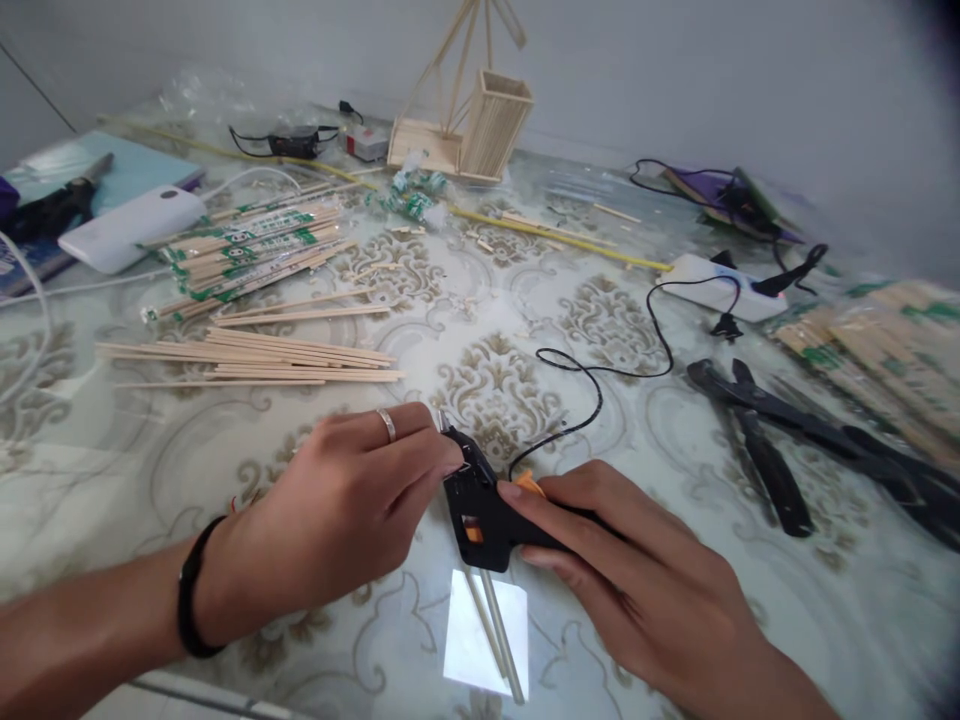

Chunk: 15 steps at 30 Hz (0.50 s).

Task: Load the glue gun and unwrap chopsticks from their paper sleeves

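A black glue gun (480, 510) with an orange trigger lies across the middle front, its metal nozzle pointing away and a clear glue stick (501, 635) sticking out of its rear. My right hand (637, 580) is closed around its handle. My left hand (367, 490), with a ring and a black wristband, has its fingers pinched at the front of the gun, near the wire stand; whether it holds anything more is hidden. Loose wooden sticks (300, 355) lie beyond my left hand, beside wrapped packs of chopsticks (247, 250).
Pliers (765, 450) and large black cutters (847, 440) lie at the right. A white power strip (724, 285), cables and bagged sticks (892, 350) are behind them. A stick-built model (495, 125) stands at the back; a white power bank (131, 228) lies left on the patterned table (600, 400).
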Tool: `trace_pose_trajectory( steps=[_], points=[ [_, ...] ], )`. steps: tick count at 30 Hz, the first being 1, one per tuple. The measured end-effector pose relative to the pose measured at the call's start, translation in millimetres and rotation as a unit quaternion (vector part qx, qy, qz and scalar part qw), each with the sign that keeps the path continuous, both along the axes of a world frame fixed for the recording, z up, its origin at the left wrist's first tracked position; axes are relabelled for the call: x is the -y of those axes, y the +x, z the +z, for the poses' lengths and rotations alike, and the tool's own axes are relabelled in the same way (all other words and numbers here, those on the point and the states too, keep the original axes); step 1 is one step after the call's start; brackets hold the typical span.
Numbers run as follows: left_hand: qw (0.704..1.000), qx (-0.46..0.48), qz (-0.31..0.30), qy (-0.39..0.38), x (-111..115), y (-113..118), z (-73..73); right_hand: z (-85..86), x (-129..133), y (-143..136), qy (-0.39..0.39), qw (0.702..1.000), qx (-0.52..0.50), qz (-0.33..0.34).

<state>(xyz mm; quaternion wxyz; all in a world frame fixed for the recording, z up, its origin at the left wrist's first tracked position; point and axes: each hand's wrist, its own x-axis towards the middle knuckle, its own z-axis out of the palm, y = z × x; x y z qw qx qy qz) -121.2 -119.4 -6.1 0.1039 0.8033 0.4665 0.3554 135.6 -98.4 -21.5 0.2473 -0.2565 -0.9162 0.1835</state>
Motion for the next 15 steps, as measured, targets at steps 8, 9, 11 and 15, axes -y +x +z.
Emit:
trace_pose_trajectory(
  steps=[8, 9, 11, 15],
  points=[
    [0.999, -0.026, 0.006, 0.025, -2.2, -5.3, 1.6, 0.4, 2.5, -0.1, -0.011, 1.000, -0.009, 0.010],
    [0.999, -0.026, 0.010, 0.028, -2.4, -5.9, 2.3, 0.6, 2.2, -0.3, -0.014, 1.000, -0.010, 0.010],
    [0.999, -0.025, 0.017, 0.033, -2.6, -6.3, 3.5, 0.7, 1.3, -0.6, -0.015, 1.000, -0.014, 0.009],
    [1.000, -0.017, 0.009, 0.019, -0.4, -3.6, 2.3, -0.7, 1.1, -0.9, -0.003, 1.000, -0.013, 0.003]
  ],
)
